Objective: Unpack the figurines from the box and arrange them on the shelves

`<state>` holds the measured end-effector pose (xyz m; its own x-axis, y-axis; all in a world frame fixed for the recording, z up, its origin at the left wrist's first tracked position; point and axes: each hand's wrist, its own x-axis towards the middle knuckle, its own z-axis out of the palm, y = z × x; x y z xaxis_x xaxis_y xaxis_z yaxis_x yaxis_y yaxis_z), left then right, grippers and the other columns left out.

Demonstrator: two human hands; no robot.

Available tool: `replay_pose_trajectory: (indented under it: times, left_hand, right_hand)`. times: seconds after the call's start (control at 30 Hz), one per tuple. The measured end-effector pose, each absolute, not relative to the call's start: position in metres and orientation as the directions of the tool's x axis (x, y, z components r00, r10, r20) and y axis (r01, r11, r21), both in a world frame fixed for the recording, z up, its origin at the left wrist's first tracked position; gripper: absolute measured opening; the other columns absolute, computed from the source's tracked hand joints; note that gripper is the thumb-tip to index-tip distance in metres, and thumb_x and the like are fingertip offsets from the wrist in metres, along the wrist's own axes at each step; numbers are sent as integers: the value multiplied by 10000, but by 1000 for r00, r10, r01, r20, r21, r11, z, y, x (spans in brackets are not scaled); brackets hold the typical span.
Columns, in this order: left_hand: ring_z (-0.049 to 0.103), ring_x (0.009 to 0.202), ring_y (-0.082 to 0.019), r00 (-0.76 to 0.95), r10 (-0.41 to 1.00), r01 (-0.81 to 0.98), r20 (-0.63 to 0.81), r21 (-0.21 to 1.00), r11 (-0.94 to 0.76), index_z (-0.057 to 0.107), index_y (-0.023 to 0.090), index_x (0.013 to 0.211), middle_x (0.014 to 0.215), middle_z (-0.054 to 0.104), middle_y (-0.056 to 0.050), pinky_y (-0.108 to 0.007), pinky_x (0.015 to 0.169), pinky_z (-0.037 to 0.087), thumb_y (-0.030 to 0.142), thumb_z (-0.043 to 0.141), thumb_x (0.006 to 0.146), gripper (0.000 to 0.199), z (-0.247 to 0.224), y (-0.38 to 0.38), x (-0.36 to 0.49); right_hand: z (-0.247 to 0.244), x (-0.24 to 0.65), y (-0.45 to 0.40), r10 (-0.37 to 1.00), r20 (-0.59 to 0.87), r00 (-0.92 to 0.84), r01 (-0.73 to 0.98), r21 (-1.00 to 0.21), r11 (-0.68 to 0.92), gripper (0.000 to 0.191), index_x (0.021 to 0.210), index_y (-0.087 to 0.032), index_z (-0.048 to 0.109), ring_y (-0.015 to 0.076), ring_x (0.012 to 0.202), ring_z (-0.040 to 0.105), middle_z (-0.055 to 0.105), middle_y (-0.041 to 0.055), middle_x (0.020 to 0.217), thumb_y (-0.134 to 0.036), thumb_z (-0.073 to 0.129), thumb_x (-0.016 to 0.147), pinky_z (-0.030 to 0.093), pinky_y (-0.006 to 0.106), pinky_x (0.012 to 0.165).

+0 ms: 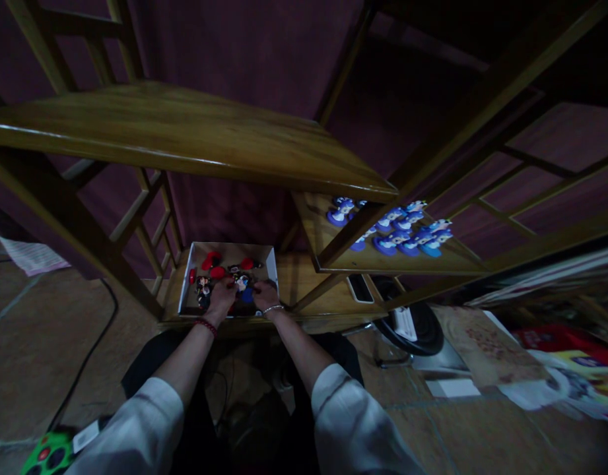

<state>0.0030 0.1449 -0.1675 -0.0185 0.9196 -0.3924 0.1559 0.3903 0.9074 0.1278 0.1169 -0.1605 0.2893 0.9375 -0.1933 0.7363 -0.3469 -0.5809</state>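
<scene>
Figurine, white and dark point(241, 282), sits in a shallow open box point(234, 248) on the low wooden shelf point(296, 277), between the person's left hand point(224, 297) and right hand point(265, 297). The step in hand looks like handling this one piece among the others: red pieces point(217, 272) lie behind it, and a blue piece point(247, 296) is just beside the right hand. The fingers of both hands bend in close around it; whether they are clamped on it or slightly apart, I cannot tell. A next move would seem to call for a light, sure hold that leaves the crowded neighbours undisturbed. No brand or wording can be read: the printed sheet point(31, 256) at left, the white label point(405, 323) on the black stool point(430, 332) and the colourful packaging point(588, 376) at right are too dim or blurred.
</scene>
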Motion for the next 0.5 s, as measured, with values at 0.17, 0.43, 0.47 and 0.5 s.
replay_pose_trajectory:
  times: [0.17,0.43,0.47,0.5]
  left_hand:
    - [608,857,-168,37,954,415,-297,873,256,658,194,889,849,686,-33,-232,747,443,197,581,724,182,-162,145,3]
    - [619,860,-156,201,956,412,-214,904,115,638,160,1002,909,689,-52,-238,777,460,151,505,773,265,-158,140,7]
    - [619,871,-161,207,956,429,-208,898,102,632,149,1016,931,685,-64,-240,782,460,146,492,777,276,-157,140,6]
    - [617,891,-169,207,958,469,-199,880,82,627,139,1026,960,678,-78,-245,796,456,136,474,782,287,-156,140,6]
  right_hand:
    - [-148,130,114,957,-90,276,706,-656,-266,224,981,-230,621,136,978,576,644,18,1021,-208,462,825,433,260,874]
    - [-155,142,115,971,-212,111,555,-797,-237,324,1009,-264,611,148,910,605,667,-26,949,-232,639,688,465,270,800]
    - [-157,142,116,970,-208,129,553,-796,-245,305,990,-260,615,147,898,607,668,-27,944,-233,636,687,465,269,794]
    - [-159,143,116,966,-210,152,555,-790,-259,284,967,-250,620,148,889,608,669,-23,939,-239,635,684,466,266,787]
